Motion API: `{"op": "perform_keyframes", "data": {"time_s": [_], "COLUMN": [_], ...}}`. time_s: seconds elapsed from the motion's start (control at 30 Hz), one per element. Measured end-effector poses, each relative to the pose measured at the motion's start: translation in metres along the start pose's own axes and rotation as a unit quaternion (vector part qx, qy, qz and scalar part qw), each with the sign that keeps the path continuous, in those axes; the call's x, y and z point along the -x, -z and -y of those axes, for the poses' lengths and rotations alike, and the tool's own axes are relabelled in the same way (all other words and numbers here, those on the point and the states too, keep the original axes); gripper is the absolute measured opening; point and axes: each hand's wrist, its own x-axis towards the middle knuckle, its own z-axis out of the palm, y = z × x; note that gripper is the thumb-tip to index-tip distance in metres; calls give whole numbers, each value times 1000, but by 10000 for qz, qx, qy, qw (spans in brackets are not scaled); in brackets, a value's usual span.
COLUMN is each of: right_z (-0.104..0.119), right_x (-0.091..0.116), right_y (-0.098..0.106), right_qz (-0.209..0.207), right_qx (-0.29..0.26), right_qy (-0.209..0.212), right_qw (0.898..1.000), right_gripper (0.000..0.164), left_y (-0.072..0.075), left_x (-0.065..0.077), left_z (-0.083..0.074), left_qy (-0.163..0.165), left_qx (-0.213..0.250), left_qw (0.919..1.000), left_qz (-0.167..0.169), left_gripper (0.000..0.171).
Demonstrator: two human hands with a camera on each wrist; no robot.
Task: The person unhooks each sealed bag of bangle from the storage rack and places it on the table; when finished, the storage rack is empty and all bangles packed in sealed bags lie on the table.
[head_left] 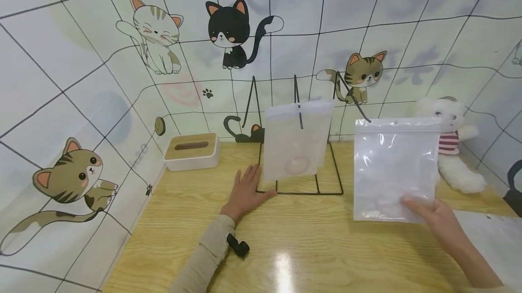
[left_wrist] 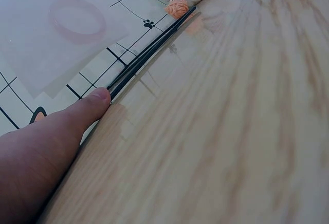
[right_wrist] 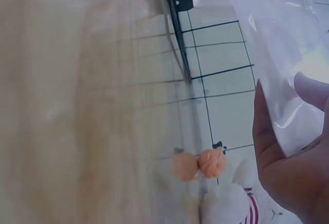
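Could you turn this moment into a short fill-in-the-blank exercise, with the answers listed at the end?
1. In the head view, the right hand holds the zip bag with its ____ on the bag's front face.
2. The left hand touches the wire rack at its front ____ corner, as the head view shows it.
3. The tissue box has a wood-look top and a ____ body.
4. The plush toy is dressed in white and ____ stripes.

Missing words: thumb; left; white; red.

Through the head camera I have the tissue box (head_left: 191, 153) left of the wire rack (head_left: 302, 194), which carries hanging bags (head_left: 290, 148). Rightward, the right hand (head_left: 436, 223) holds a zip bag (head_left: 393, 168) before the stuffed animal (head_left: 449, 142).
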Motion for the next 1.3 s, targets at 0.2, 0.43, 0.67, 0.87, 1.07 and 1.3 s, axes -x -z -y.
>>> {"op": "perform_keyframes", "data": {"time_s": [0.2,0.43,0.67,0.87,1.07,1.3], "right_z": [-9,-11,-15,-18,-18,-26], "right_x": [3,-3,-6,-9,-11,-6], "right_y": [10,8,10,11,5,7], "right_qz": [173,410,376,691,919,815], "right_qx": [588,743,1266,1334,1593,1593], "right_qy": [-599,-1028,-795,-779,-954,-608], "right_qw": [9963,9911,9880,9856,9783,9820], "right_gripper": [77,92,80,86,98,89], "left_y": [1,2,2,2,2,-3], "left_x": [1,0,0,3,6,2], "left_z": [-1,-1,-1,-1,2,3], "left_qy": [19,-23,1,44,84,-32], "left_qx": [29,54,26,169,148,166], "left_qw": [10000,10000,10000,9998,9997,9997], "left_qz": [53,5,-59,-112,-170,-155], "left_gripper": [105,104,104,104,102,103]}}
